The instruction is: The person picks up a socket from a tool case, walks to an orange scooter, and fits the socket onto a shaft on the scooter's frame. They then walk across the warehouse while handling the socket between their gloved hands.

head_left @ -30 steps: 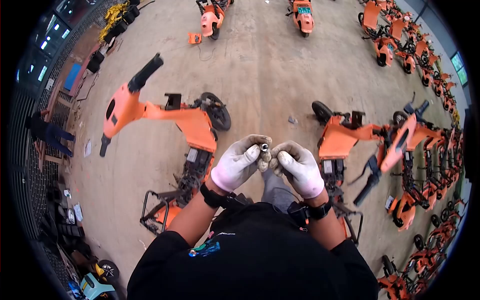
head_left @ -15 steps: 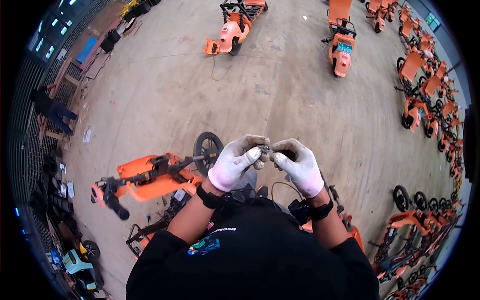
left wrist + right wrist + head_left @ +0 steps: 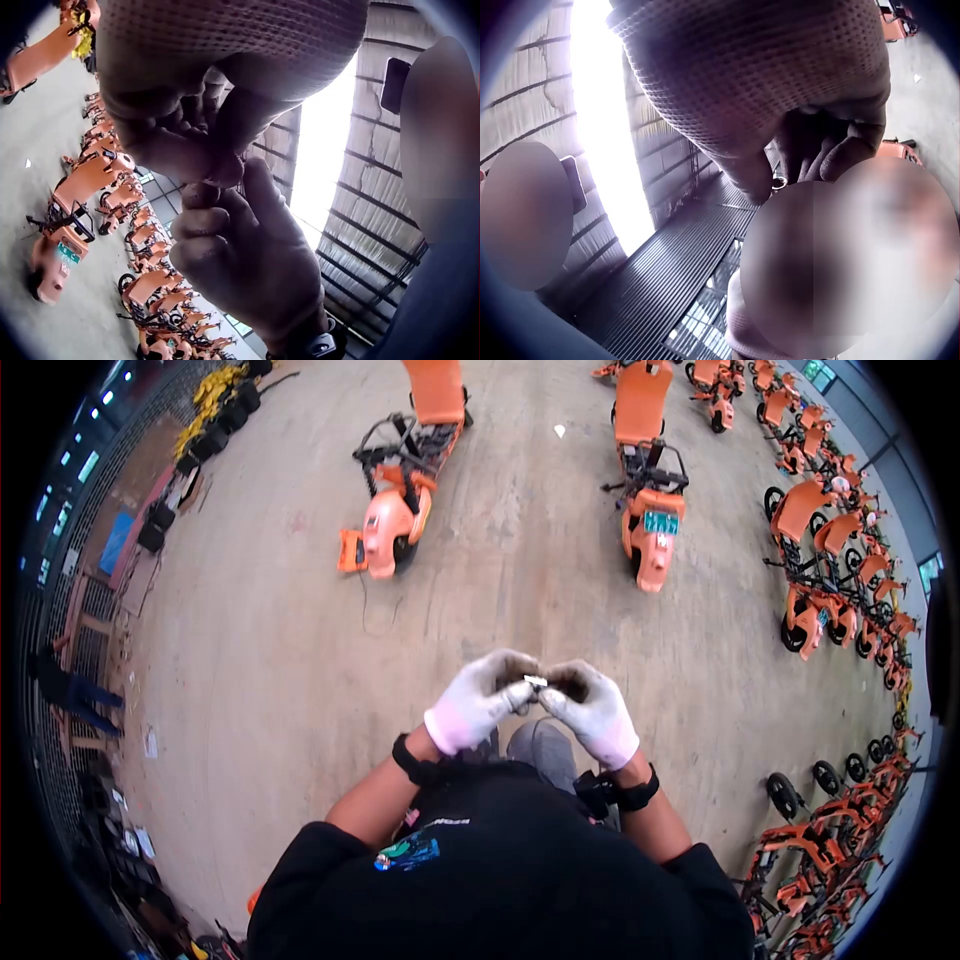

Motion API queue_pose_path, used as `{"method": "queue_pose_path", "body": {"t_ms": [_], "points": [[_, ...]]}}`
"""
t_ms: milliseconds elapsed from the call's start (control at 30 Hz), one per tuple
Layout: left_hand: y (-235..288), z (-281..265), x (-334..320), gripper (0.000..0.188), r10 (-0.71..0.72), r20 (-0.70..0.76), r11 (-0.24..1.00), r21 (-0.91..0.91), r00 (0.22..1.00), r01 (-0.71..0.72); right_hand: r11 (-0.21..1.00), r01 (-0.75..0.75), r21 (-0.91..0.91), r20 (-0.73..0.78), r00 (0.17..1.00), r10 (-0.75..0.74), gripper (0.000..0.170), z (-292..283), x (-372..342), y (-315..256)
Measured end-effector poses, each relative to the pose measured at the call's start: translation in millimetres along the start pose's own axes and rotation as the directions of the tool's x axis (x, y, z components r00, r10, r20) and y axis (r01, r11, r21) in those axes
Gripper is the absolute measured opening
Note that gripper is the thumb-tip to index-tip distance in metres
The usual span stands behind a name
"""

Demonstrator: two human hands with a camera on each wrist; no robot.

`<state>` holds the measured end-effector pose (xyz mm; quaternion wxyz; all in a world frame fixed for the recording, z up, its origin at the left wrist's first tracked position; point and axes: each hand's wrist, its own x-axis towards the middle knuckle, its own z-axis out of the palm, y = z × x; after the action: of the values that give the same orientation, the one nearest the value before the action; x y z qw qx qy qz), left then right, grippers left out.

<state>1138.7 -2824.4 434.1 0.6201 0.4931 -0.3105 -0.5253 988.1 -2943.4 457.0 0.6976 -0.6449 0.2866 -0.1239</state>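
Note:
Both hands wear white knit gloves with dark, dirty fingers and meet in front of the torso. A small shiny metal part (image 3: 536, 682) sits between their fingertips in the head view. My left hand (image 3: 476, 705) pinches it with thumb and curled fingers from the left. From the other side, my right hand (image 3: 596, 712) closes its thumb and fingertips on it. The right wrist view shows a small metal ring (image 3: 780, 183) beside the right thumb; a blur covers much around it. Fingers hide the part in the left wrist view.
Ahead on the concrete floor (image 3: 480, 600) stand two orange scooters, one at left (image 3: 390, 525) and one with a green plate (image 3: 655, 525). Rows of orange scooters (image 3: 800, 840) line the right side. A person (image 3: 75, 690) stands by the left wall.
The head view has turned, so the near scooters beside the body have left it and the far ones appear nearer. The right fingertips have come together with the left ones at the metal part.

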Motion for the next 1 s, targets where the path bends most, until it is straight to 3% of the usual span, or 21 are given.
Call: {"method": "queue_pose_path", "body": {"t_ms": [133, 300, 367, 400, 433, 500, 567, 733, 833, 900, 967, 1000], "points": [[14, -39, 103, 0.027, 0.02, 0.015, 0.971, 0.237, 1.0, -0.023, 0.999, 0.019, -0.03, 0.013, 1.0, -0.019, 0.025, -37, 104, 6], [42, -88, 246, 0.025, 0.138, -0.013, 0.944, 0.303, 0.99, -0.127, 0.994, -0.006, 0.107, 0.094, 0.996, -0.004, 0.031, -89, 256, -9], [51, -108, 305, 0.026, 0.176, -0.098, 0.927, 0.35, 0.979, -0.132, 0.994, -0.057, 0.091, 0.144, 0.989, 0.044, 0.033, -108, 321, -27], [65, -117, 334, 0.027, 0.218, -0.144, 0.881, 0.455, 0.965, -0.131, 1.0, -0.014, 0.009, 0.153, 0.988, 0.013, 0.033, -118, 356, -33], [79, -125, 359, 0.027, 0.254, -0.193, 0.825, 0.554, 0.948, -0.108, 0.997, -0.053, 0.059, 0.183, 0.982, 0.041, 0.033, -128, 392, -41], [98, -141, 405, 0.027, 0.333, -0.304, 0.817, 0.565, 0.892, -0.113, 0.991, -0.108, 0.085, 0.242, 0.967, 0.084, 0.034, -141, 453, -70], [121, -161, 446, 0.026, 0.377, -0.344, 0.789, 0.605, 0.86, -0.105, 0.997, -0.069, 0.031, 0.296, 0.954, 0.057, 0.034, -151, 510, -94], [119, -224, 570, 0.018, 0.348, -0.483, 0.881, 0.461, 0.803, -0.104, 0.998, -0.055, -0.039, 0.354, 0.933, 0.066, 0.032, -177, 652, -108], [140, -264, 662, 0.018, 0.362, -0.477, 0.859, 0.505, 0.801, -0.088, 0.997, -0.076, -0.005, 0.265, 0.961, 0.075, 0.03, -203, 746, -116], [148, -294, 733, 0.018, 0.328, -0.434, 0.889, 0.442, 0.839, -0.12, 0.998, -0.071, 0.003, 0.226, 0.972, 0.068, 0.031, -225, 811, -123], [165, -324, 806, 0.016, 0.316, -0.327, 0.882, 0.448, 0.891, -0.148, 0.988, -0.116, 0.099, 0.168, 0.981, 0.098, 0.03, -245, 872, -140], [179, -336, 840, 0.017, 0.348, -0.234, 0.798, 0.581, 0.908, -0.157, 0.989, -0.105, 0.109, 0.128, 0.988, 0.09, 0.028, -257, 899, -152]]}}
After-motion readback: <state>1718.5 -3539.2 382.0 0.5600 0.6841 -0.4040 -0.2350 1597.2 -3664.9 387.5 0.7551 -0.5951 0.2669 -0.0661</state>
